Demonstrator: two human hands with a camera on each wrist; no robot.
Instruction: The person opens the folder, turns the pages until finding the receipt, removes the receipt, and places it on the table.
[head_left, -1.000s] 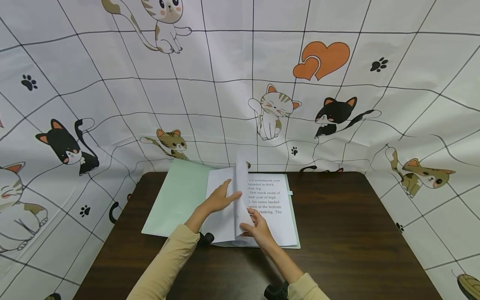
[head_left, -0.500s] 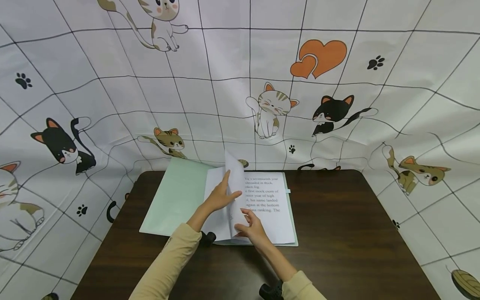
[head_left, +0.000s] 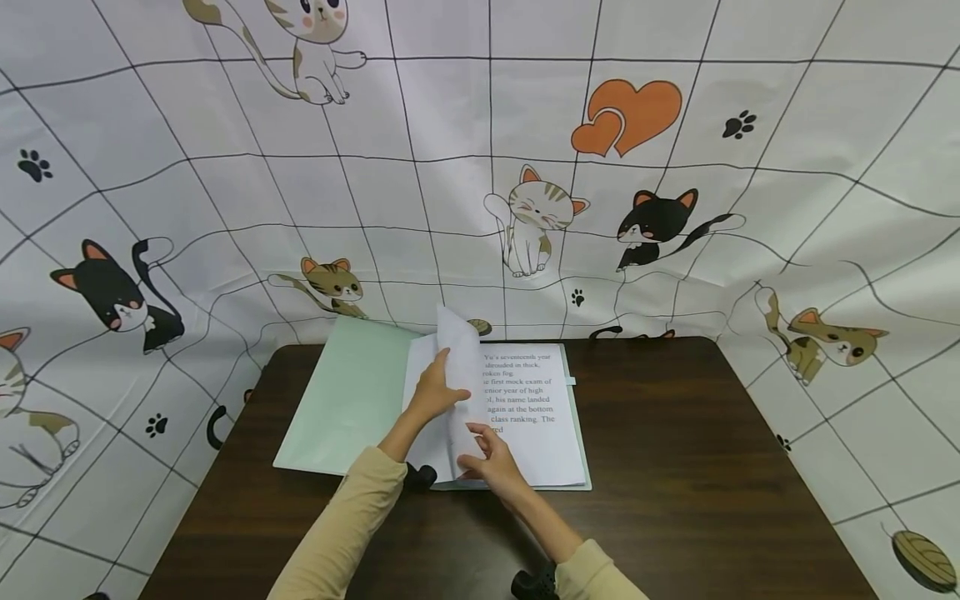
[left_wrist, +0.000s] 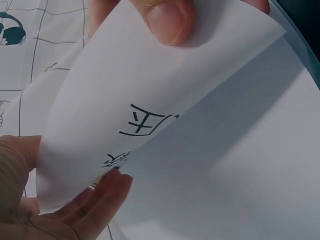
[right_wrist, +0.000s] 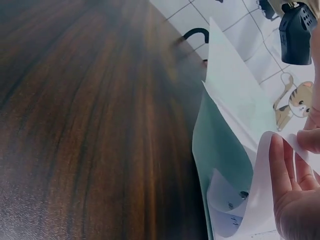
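Note:
A pale green folder [head_left: 341,400] lies spread on the table, with white pages inside. One white sheet [head_left: 467,371] stands raised and curved near the fold, leaning left, beside a page of printed English text [head_left: 534,454]. My right hand [head_left: 501,472] pinches the sheet near its lower edge; the left wrist view shows the thumb [left_wrist: 170,22] on the sheet's face. My left hand [head_left: 431,397] touches the sheet from the left, thumb and index finger spread wide. Dark handwritten-looking characters [left_wrist: 142,120] mark the curled sheet in the left wrist view.
The dark wooden table [head_left: 675,467] extends to both sides. A white cloth backdrop [head_left: 420,192] with cat prints hangs behind it. Black wrist devices sit near both wrists, one showing in the right wrist view as a black camera [right_wrist: 297,37].
The raised sheet has swung left, and more of the printed text beneath shows. My right hand has shifted slightly left with it. The head view has shifted a little to the right.

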